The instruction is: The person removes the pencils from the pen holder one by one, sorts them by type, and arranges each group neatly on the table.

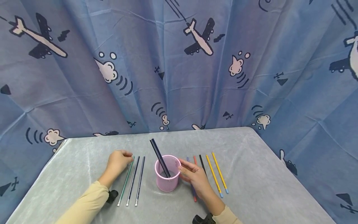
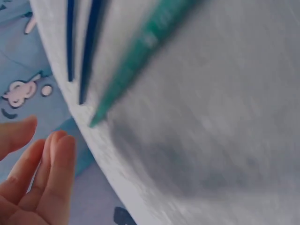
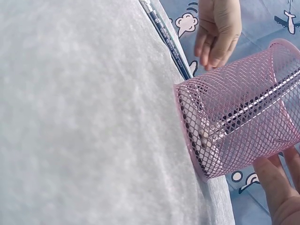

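Note:
A pink mesh pencil cup (image 1: pixel 167 184) stands upright mid-table, with dark pencils (image 1: pixel 159 157) leaning inside it. My right hand (image 1: pixel 197 179) touches the cup's right side, fingers and thumb extended against the wall near the rim. On the left, my left hand (image 1: pixel 118 161) is just beyond the far tip of a green pencil (image 1: pixel 126 181). In the left wrist view, nothing lies between the thumb and loosely bent fingers (image 2: pixel 61 159), and the green pencil (image 2: pixel 133 61) is apart from them. Two dark blue pencils (image 1: pixel 133 180) lie beside the green one.
Right of the cup lie a purple pencil (image 1: pixel 193 189), a red pencil (image 1: pixel 195 197), a black pencil (image 1: pixel 202 163) and two yellow pencils (image 1: pixel 219 171), partly behind my right hand. A blue airplane-print curtain (image 1: pixel 179 77) hangs behind the grey-covered table (image 1: pixel 251 186).

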`<move>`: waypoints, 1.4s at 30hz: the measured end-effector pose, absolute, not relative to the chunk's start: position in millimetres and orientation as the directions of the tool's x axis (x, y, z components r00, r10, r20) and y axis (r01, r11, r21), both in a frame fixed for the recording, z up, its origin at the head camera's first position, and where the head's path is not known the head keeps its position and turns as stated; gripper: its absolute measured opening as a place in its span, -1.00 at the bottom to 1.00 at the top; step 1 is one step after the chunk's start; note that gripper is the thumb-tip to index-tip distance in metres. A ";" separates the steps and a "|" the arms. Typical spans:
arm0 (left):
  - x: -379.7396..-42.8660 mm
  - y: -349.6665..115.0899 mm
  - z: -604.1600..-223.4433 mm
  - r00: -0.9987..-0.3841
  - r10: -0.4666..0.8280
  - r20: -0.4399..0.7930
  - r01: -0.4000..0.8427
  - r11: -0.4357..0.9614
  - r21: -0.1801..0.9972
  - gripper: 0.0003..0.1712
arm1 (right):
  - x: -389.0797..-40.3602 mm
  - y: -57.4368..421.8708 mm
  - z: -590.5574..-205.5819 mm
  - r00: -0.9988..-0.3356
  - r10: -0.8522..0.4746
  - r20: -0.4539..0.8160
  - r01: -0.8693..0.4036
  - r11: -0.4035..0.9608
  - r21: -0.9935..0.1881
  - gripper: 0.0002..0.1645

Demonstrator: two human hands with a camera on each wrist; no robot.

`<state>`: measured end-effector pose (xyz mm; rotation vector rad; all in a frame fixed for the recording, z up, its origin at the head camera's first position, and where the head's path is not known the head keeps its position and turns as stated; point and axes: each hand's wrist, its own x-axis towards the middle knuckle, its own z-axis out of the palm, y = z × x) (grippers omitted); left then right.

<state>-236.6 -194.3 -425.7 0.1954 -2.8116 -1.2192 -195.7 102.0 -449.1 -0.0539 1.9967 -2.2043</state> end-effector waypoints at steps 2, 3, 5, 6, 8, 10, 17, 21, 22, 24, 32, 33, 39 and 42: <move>-234.8 -188.8 -422.2 -0.988 -0.146 0.047 -0.062 0.658 0.750 -0.73 | -196.4 102.4 -449.2 -0.987 -0.139 -0.084 0.097 -0.090 -0.991 -0.43; -233.8 -185.8 -420.3 -0.987 -0.146 0.065 -0.045 0.646 0.762 -0.73 | -196.8 102.7 -449.1 -0.987 -0.137 -0.083 0.096 -0.089 -0.991 -0.43; -231.4 -180.0 -416.1 -0.985 -0.150 0.085 -0.024 0.610 0.792 -0.72 | -197.4 103.4 -448.9 -0.987 -0.139 -0.076 0.089 -0.085 -0.992 -0.43; -230.1 -177.2 -414.0 -0.985 -0.152 0.087 -0.018 0.581 0.813 -0.71 | -197.6 103.7 -448.7 -0.987 -0.141 -0.073 0.085 -0.083 -0.993 -0.42; -227.3 -171.7 -409.8 -0.985 -0.158 0.074 -0.020 0.519 0.855 -0.70 | -197.7 104.0 -448.4 -0.986 -0.153 -0.066 0.080 -0.081 -0.994 -0.42; -224.0 -166.3 -405.8 -0.986 -0.160 0.052 -0.027 0.456 0.890 -0.68 | -197.9 104.0 -448.4 -0.985 -0.162 -0.065 0.079 -0.081 -0.994 -0.41; -213.5 -148.7 -393.2 -0.991 -0.122 0.053 0.005 0.369 0.930 -0.65 | -197.3 103.0 -448.8 -0.986 -0.154 -0.070 0.083 -0.079 -0.993 -0.42; -210.8 -142.5 -389.2 -0.991 -0.119 0.062 0.014 0.367 0.930 -0.65 | -197.8 102.6 -449.3 -0.986 -0.147 -0.076 0.089 -0.087 -0.992 -0.43; -210.4 -141.2 -388.6 -0.991 -0.118 0.064 0.017 0.362 0.932 -0.65 | -197.8 102.6 -449.3 -0.986 -0.146 -0.076 0.090 -0.087 -0.992 -0.43; -210.0 -138.6 -387.9 -0.992 -0.114 0.061 0.020 0.335 0.942 -0.63 | -197.8 102.7 -449.3 -0.986 -0.145 -0.078 0.092 -0.089 -0.992 -0.43; -206.8 -126.1 -383.6 -0.992 -0.115 0.054 0.033 0.175 0.984 -0.58 | -197.4 103.0 -449.1 -0.987 -0.141 -0.077 0.089 -0.083 -0.993 -0.42; -206.6 -124.6 -382.9 -0.991 -0.118 0.057 0.037 0.165 0.986 -0.59 | -197.2 103.0 -449.0 -0.987 -0.141 -0.078 0.090 -0.082 -0.993 -0.42; -205.2 -118.3 -380.3 -0.989 -0.134 0.055 0.035 0.148 0.988 -0.59 | -196.3 102.9 -449.8 -0.987 -0.142 -0.081 0.093 -0.081 -0.992 -0.42; -205.4 -116.2 -380.6 -0.988 -0.144 0.050 0.028 0.148 0.989 -0.59 | -195.6 102.9 -449.6 -0.986 -0.146 -0.076 0.088 -0.079 -0.993 -0.41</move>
